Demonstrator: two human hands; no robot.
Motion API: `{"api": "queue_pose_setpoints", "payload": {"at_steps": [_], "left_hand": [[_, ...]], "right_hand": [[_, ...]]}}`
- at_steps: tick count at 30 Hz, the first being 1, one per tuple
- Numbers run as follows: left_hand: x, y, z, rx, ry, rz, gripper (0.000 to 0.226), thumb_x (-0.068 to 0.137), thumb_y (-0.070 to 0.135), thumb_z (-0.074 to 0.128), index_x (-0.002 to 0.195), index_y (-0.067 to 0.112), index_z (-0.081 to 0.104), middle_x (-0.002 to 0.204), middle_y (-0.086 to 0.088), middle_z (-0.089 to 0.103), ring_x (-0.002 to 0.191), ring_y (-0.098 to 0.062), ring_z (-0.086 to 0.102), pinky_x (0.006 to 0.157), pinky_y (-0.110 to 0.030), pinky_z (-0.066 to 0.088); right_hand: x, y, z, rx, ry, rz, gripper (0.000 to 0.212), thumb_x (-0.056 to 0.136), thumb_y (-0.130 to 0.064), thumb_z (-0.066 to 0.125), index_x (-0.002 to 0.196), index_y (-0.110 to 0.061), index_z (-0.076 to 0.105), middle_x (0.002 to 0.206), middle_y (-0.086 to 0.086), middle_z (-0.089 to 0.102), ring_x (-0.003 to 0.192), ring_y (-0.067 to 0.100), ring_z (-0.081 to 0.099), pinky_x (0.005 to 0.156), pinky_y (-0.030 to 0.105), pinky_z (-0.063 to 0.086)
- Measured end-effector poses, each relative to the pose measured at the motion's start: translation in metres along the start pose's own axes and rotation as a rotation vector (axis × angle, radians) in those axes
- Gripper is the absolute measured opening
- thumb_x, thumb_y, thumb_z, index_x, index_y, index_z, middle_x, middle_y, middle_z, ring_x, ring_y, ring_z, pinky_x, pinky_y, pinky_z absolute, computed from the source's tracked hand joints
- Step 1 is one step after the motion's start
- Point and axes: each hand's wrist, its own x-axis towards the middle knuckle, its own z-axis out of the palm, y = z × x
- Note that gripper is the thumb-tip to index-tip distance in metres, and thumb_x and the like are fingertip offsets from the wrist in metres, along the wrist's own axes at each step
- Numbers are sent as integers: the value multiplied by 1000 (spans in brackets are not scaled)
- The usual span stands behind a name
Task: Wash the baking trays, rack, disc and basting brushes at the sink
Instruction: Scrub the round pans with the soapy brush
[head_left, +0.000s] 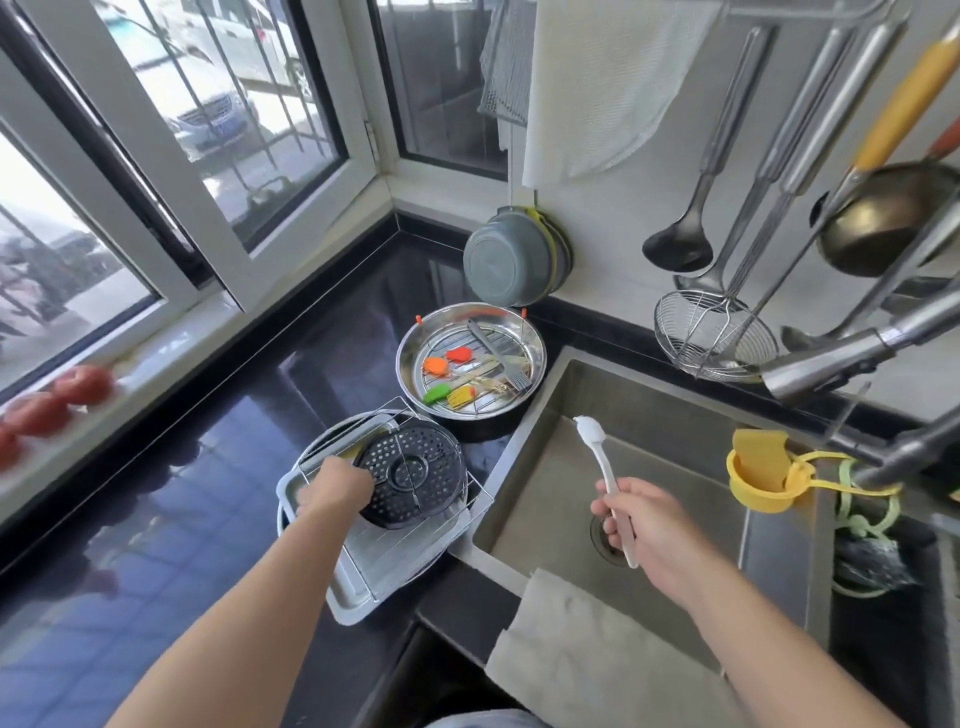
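Observation:
A black perforated disc (415, 475) lies on a wire rack (410, 551) over stacked grey baking trays (345, 597) on the dark counter left of the sink. My left hand (335, 488) grips the disc's left edge. My right hand (641, 525) holds a white scrubbing brush (605, 470) by its handle over the steel sink (649, 415), bristle head pointing up and away. Behind the trays a round steel pan (535, 343) holds several coloured basting brushes (449, 371) on a small rack.
A faucet head (831, 358) reaches in from the right above the sink. A yellow sponge holder (761, 480) hangs on the sink's right side. A grey cloth (587, 649) drapes over the sink's front edge. Utensils hang on the wall; tomatoes (57, 397) sit on the sill.

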Motion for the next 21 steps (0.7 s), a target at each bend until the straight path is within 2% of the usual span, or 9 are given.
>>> {"api": "queue_pose_setpoints", "payload": {"at_steps": [2, 6, 8, 10, 13, 16, 19, 20, 21], "left_hand": [[-10, 1, -8, -73, 12, 60, 31, 94, 3, 50, 120, -4, 64, 99, -20, 68, 99, -39, 67, 89, -43, 56], [-17, -5, -12, -231, -11, 89, 35, 93, -5, 55, 122, 7, 70, 108, -13, 69, 92, -29, 58, 80, -33, 48], [-16, -4, -10, -273, -34, 78, 21, 93, -3, 59, 98, 13, 72, 94, -9, 63, 89, -27, 54, 76, -30, 41], [-17, 1, -8, -275, -48, 91, 25, 94, 2, 63, 73, 15, 64, 79, -7, 58, 82, -26, 52, 69, -31, 42], [-15, 5, -3, -187, -58, 119, 12, 94, 13, 63, 86, 13, 71, 85, -10, 70, 80, -29, 64, 75, -35, 55], [-7, 4, 0, -152, -20, 126, 31, 82, 9, 52, 96, 22, 76, 90, -8, 74, 85, -33, 68, 86, -44, 60], [-22, 3, -12, -179, 5, 106, 35, 89, 2, 49, 107, 20, 74, 83, -3, 67, 75, -25, 62, 70, -31, 53], [-25, 0, -16, -163, 14, 94, 33, 90, 2, 49, 105, 22, 71, 81, -1, 65, 72, -21, 59, 68, -30, 51], [-26, -7, -19, -129, 15, 85, 34, 87, 3, 49, 107, 20, 71, 84, -1, 66, 76, -22, 60, 74, -32, 53]], "right_hand": [[0, 1, 2, -9, -14, -4, 21, 95, 6, 52, 106, -5, 66, 83, 10, 67, 67, 20, 53, 61, 31, 43], [1, 1, 3, -10, -33, -11, 20, 95, 7, 52, 105, -4, 65, 84, 11, 66, 67, 20, 52, 62, 31, 44], [3, 0, 3, -9, -38, -13, 20, 95, 8, 52, 106, -3, 65, 84, 11, 66, 67, 20, 52, 62, 31, 43], [5, 0, 5, -12, -43, -10, 20, 95, 8, 52, 106, -2, 65, 84, 11, 66, 67, 20, 52, 62, 31, 43], [6, 1, 7, -21, -44, -8, 19, 95, 9, 53, 105, -2, 65, 84, 12, 66, 67, 20, 52, 62, 31, 44], [6, 2, 7, -24, -43, -8, 18, 95, 9, 53, 104, -2, 65, 83, 12, 65, 67, 20, 52, 62, 31, 44], [10, 3, 3, -25, -35, -10, 19, 94, 8, 54, 105, -3, 65, 84, 11, 66, 66, 19, 53, 61, 31, 44], [11, 4, 1, -25, -33, -12, 19, 94, 8, 54, 105, -3, 65, 84, 11, 66, 66, 19, 53, 61, 31, 44], [12, 5, 0, -28, -35, -9, 19, 94, 8, 54, 105, -2, 65, 85, 12, 66, 66, 19, 53, 62, 31, 44]]}}
